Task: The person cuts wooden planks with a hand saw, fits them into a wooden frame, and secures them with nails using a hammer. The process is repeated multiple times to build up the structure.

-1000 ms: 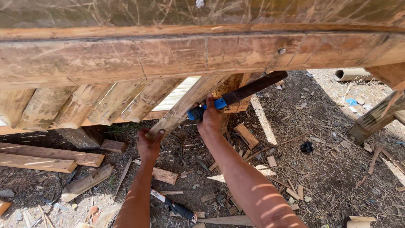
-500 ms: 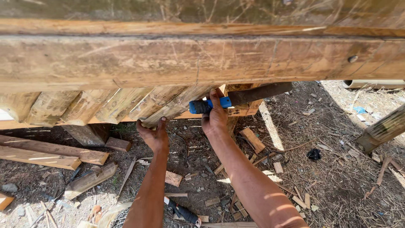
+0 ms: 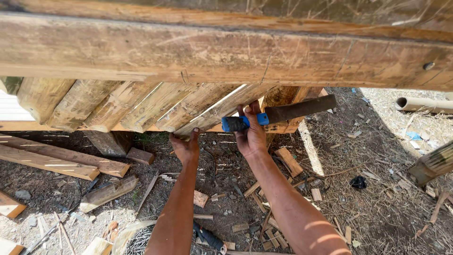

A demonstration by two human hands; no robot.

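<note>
Hands shifted little vs earlier: left hand stayed pressed under slat, grip loose; right hand kept clutching blue-handled tool. Beam overhead, wood scraps on ground.

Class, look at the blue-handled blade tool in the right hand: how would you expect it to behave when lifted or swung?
The blade tool looks stiff: its long dark blade runs straight, with no sag. It is probably blade-heavy, since the blade is far longer than the blue grip the right hand closes around. Being flat, it seems unlikely to roll if laid down.
</note>
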